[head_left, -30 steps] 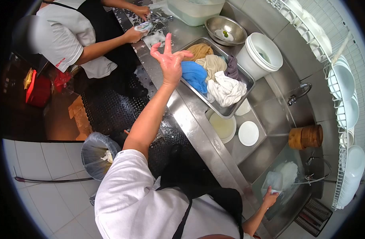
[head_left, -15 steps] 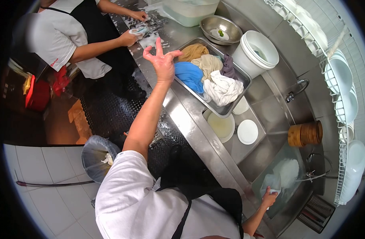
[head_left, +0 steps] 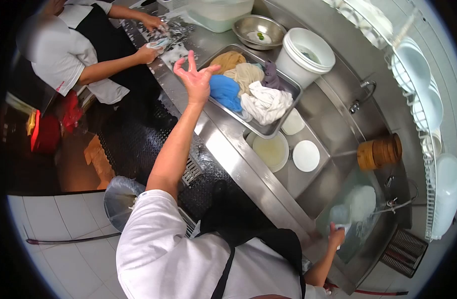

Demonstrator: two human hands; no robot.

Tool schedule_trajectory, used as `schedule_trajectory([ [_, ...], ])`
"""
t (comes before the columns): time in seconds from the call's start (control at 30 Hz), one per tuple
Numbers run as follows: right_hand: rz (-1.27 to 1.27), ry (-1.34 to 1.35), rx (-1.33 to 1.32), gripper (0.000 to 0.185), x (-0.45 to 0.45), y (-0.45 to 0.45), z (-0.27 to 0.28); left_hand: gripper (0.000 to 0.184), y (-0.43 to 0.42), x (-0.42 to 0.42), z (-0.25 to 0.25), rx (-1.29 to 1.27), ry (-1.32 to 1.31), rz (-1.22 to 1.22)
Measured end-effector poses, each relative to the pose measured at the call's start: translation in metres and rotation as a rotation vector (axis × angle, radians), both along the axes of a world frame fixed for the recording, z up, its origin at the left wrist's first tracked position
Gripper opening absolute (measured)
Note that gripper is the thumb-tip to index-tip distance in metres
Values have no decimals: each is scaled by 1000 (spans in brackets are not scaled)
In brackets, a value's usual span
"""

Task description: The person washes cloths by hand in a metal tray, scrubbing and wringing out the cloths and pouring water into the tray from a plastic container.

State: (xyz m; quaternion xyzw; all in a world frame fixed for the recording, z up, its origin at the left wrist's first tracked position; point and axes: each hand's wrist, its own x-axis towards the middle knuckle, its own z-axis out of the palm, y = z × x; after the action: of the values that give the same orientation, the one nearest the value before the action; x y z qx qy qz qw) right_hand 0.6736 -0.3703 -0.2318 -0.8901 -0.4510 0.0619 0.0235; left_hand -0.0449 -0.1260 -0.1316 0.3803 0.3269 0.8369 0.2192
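My left hand is raised over the counter's front edge, its wet fingers spread and nothing in them. Just beyond it a metal tray bears a blue cloth, a white cloth and several tan and dark ones. Down in the right sink basin, my right hand grips a translucent white container, dipped at the water's surface. Its lower part is blurred by the water. A pale white heap or foam patch shows beside it; which one, I cannot tell.
A co-worker handles something soapy at the far left counter. Behind the tray stand a steel bowl and white bucket. Bamboo steamers, a tap and a dish rack line the wall. Round tubs sit below the tray.
The whole view has shifted slightly, so the counter things appear further left. My left hand stays raised and spread. In the basin, the container in my right hand looks tilted differently and lower in the water.
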Motion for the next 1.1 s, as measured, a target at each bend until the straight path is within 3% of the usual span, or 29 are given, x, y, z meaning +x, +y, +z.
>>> schedule_trajectory([
  [0.07,-1,-9,-11,60,3,4,-14,75,1,20,-17,-80,67,-105],
  [0.17,-15,-60,-85,49,4,20,-34,75,5,52,-39,-191,655,120],
  [0.27,-188,97,35,50,23,36,-56,70,-15,93,-21,-430,1145,303],
  [0.37,-727,1006,515,41,78,38,-94,71,-19,117,-19,-555,1518,441],
  [0.43,-671,1168,713,24,87,21,-97,73,-19,129,-14,-637,1649,431],
  [0.47,-640,1248,808,16,89,15,-97,75,-17,134,-14,-617,1630,436],
  [0.57,-766,1213,735,15,87,-11,-48,80,-7,139,-18,-560,1618,464],
  [0.67,-636,1225,856,11,70,-21,5,85,4,141,-26,-520,1676,536],
  [0.77,-397,1219,911,9,84,-24,23,87,6,144,-26,-325,1559,486],
  [0.87,-350,1264,953,6,46,-4,74,85,5,155,-23,-657,1233,140],
  [0.93,-280,1305,953,6,36,10,84,80,1,159,-28,-770,1281,121],
  [1.0,-188,1371,936,8,21,27,89,73,-1,168,-42,-781,1610,317],
  [1.1,-33,1497,876,7,-13,64,95,74,-3,169,-29,-903,1694,288],
])
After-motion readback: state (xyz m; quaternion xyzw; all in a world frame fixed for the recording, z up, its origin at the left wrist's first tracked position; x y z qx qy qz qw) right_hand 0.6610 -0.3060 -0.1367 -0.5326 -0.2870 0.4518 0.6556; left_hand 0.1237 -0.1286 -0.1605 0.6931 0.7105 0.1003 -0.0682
